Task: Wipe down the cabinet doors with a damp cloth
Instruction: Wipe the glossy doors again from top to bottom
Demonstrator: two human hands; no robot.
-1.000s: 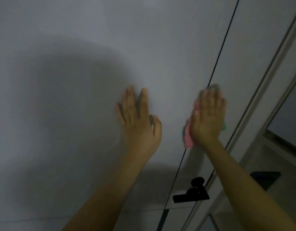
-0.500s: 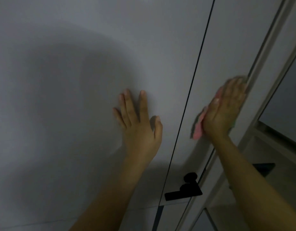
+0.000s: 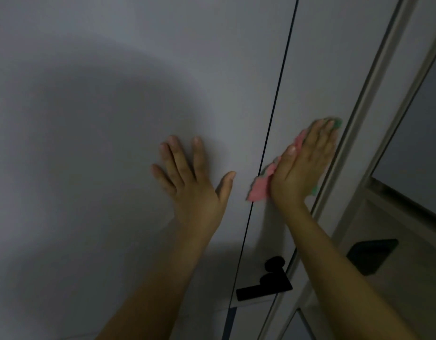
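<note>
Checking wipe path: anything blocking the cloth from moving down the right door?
The black handle sits lower on the right door, below the cloth under the right hand. Nothing else visible in the way.

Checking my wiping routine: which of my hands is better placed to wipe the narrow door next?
Right. The right hand already presses the cloth flat on the narrow door. The left hand rests bare on the wide door, probably bracing.

The right hand (image 3: 304, 165) hides most of the blurred cloth (image 3: 260, 188); both forearms are cut off below.
</note>
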